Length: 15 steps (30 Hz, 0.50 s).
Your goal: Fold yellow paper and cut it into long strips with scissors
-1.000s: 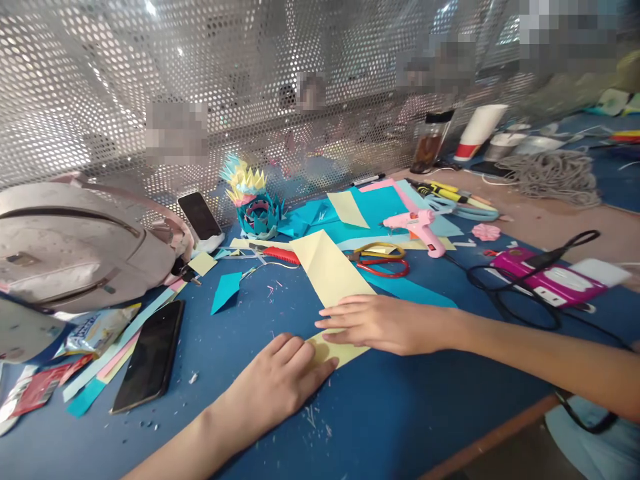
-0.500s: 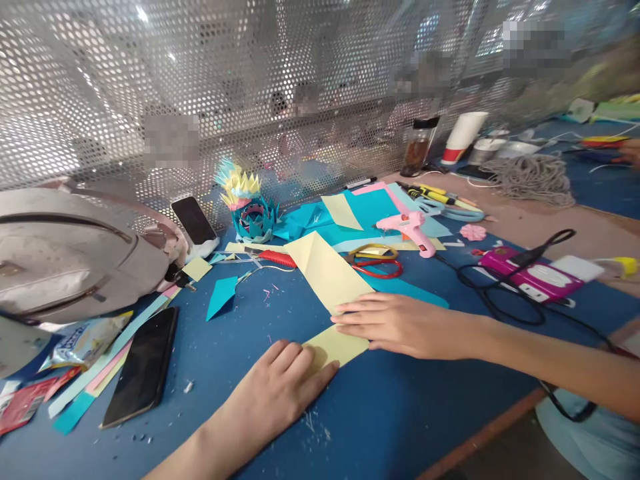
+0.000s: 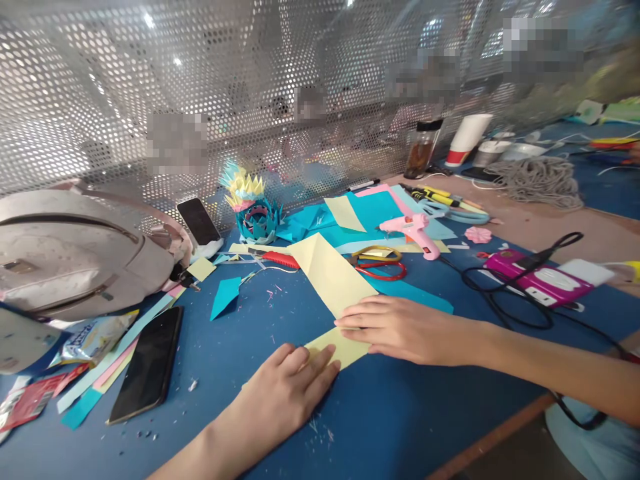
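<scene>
Pale yellow paper (image 3: 327, 270) lies on the blue tabletop, with a crease near its far end. A lower yellow part (image 3: 345, 347) slants toward me at an angle; my hands cover where the two parts meet, so I cannot tell whether they are one folded strip. My right hand (image 3: 387, 327) rests flat across that meeting place, fingers outstretched. On the lower part, the fingers of my left hand (image 3: 293, 383) press down, stretched out and slightly bent. Beyond the paper are red-and-yellow-handled scissors (image 3: 380, 263) and a red-handled cutter (image 3: 280, 259).
A pink glue gun (image 3: 413, 233) rests on blue paper sheets (image 3: 367, 207). Behind stands a layered paper flower (image 3: 255, 217). Leftward are a phone (image 3: 147, 367), a backpack (image 3: 75, 247) and a snack packet (image 3: 95, 337). A magenta power strip (image 3: 540, 277) with black cable lies right.
My left hand's fingers have straightened and spread a little on the yellow paper. My right hand keeps its place on it. The whole view has shifted slightly.
</scene>
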Tool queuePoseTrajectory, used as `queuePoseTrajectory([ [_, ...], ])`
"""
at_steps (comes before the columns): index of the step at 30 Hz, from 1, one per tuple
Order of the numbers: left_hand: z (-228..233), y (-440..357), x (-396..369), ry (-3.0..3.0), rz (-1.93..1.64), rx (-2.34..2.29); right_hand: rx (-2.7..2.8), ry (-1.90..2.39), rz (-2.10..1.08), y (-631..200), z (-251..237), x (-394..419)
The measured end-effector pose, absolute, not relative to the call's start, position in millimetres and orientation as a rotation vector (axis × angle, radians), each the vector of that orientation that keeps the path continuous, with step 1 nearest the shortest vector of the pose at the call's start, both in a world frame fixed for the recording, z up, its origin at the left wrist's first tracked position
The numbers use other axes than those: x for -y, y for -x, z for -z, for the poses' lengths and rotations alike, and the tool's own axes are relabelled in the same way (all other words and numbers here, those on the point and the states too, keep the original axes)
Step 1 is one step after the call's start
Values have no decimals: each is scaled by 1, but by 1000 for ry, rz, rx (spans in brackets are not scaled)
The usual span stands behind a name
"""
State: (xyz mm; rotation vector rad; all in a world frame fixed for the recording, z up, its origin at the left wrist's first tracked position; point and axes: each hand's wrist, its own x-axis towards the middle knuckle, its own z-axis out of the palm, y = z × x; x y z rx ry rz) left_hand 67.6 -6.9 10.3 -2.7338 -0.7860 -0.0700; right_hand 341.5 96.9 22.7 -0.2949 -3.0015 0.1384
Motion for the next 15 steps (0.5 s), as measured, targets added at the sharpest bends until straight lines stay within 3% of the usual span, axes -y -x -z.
queuePoseTrajectory([
  [7, -4, -71, 15, 2824, 132, 902, 3020, 251, -52, -316, -39, -101],
  [15, -5, -69, 16, 2971, -28, 954, 3118, -38, 40, -283, -42, -117],
])
